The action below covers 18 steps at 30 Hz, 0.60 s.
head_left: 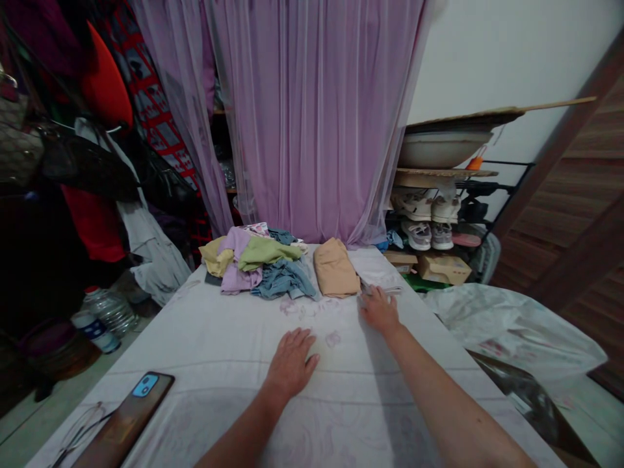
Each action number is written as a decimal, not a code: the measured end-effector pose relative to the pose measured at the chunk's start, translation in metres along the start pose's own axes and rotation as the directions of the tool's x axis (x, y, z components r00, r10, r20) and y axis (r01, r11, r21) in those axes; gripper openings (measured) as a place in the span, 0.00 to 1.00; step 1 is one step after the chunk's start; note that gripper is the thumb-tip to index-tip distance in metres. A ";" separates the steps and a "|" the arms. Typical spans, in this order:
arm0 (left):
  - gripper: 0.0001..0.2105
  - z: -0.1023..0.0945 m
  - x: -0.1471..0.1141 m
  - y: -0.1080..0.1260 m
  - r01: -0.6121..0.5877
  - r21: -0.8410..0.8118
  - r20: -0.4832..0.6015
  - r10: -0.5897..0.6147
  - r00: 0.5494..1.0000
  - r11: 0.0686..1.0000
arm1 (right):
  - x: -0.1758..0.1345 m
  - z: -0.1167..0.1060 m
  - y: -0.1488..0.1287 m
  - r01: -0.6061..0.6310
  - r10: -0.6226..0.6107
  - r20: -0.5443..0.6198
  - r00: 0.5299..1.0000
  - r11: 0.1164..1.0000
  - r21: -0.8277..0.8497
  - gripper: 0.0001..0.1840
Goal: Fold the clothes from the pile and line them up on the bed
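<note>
My left hand (291, 364) lies flat on the white patterned cloth (234, 351) that covers the table, fingers stretched forward and thumb apart. Farther forward, my right hand (379, 309) rests with spread fingers at the near edge of a folded white cloth (377, 266). Just left of those fingers lies a folded tan garment (335, 268). A loose heap of clothes sits at the far left, with a green piece (268, 252), a purple piece (242, 279), a yellow piece (215, 259) and a crumpled blue piece (283, 279). Neither hand grips anything.
A phone (127, 422) and a pair of glasses (80, 429) lie at the near left corner. Purple curtains (316, 123) hang behind the table. At right stand a rack with shoes (429, 234) and a large plastic bag (517, 325). Bags and clothes hang at left.
</note>
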State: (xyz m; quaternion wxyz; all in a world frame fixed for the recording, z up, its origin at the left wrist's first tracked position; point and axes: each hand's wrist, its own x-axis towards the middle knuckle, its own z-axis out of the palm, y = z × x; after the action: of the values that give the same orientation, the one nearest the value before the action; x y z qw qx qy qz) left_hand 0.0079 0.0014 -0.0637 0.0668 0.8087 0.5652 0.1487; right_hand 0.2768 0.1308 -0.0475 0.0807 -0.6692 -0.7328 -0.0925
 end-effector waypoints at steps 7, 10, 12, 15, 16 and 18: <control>0.21 0.011 0.001 -0.002 0.044 -0.029 -0.046 -0.045 0.998 0.999 | -0.088 0.033 -0.071 -0.031 0.122 -0.211 0.970 0.921 0.389 0.21; 0.22 0.008 0.010 -0.018 0.228 -0.025 -0.147 -0.229 0.962 0.973 | -0.113 0.040 -0.085 0.034 0.139 -0.276 0.951 0.841 0.540 0.19; 0.23 -0.006 0.020 -0.037 0.379 -0.018 -0.222 -0.373 0.901 0.925 | -0.122 0.040 -0.086 0.079 0.125 -0.282 0.951 0.785 0.615 0.19; 0.24 -0.046 0.039 -0.074 0.536 0.013 -0.339 -0.500 0.797 0.844 | -0.124 0.035 -0.085 0.102 0.128 -0.268 0.955 0.707 0.700 0.20; 0.24 -0.063 0.045 -0.086 0.555 0.026 -0.360 -0.510 0.781 0.831 | -0.124 0.032 -0.085 0.101 0.132 -0.261 0.956 0.688 0.718 0.20; 0.24 -0.094 0.058 -0.108 0.566 0.064 -0.387 -0.502 0.773 0.822 | -0.123 0.027 -0.086 0.105 0.125 -0.248 0.961 0.665 0.739 0.21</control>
State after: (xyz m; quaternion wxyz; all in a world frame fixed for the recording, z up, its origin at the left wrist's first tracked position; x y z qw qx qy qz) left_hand -0.1001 0.0884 0.0046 -0.0682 0.5764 0.7854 0.2151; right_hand 0.2030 0.0116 -0.1060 0.4499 -0.5616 -0.6835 0.1229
